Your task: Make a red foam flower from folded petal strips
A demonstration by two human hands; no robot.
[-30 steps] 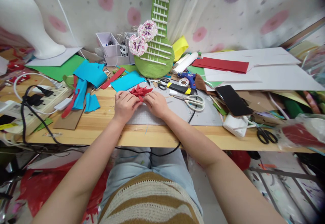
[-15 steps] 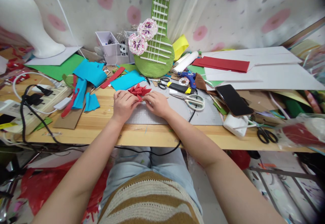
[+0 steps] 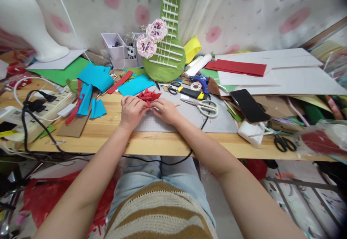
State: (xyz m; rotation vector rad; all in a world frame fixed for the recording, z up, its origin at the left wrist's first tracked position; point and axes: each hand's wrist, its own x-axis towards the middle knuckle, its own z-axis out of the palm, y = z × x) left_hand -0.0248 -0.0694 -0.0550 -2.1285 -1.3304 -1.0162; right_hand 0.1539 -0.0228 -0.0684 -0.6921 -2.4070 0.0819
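A red paper flower [image 3: 148,95] with pointed petals is pinched between my two hands over the grey cutting mat [image 3: 173,126]. My left hand [image 3: 132,111] closes on its lower left side, and the fingers of my right hand [image 3: 166,110] press together at its base from the right. The fingertips nearly meet, partly hiding the flower's base. Just behind lies a strip of blue paper [image 3: 137,85]. To the right are white-handled scissors [image 3: 207,108], a black and yellow utility knife [image 3: 193,93] and a blue glue gun [image 3: 202,82].
A green guitar-shaped craft [image 3: 164,65] with paper flowers leans at the back. Blue crepe paper [image 3: 96,78] and a power strip [image 3: 51,103] lie left. On the right are a phone [image 3: 249,105], black scissors [image 3: 284,143] and white boards [image 3: 292,78]. A black cable hangs along the front edge.
Both hands stay on the red flower at nearly the same spot, with only slight finger movement. The rest of the table looks the same.
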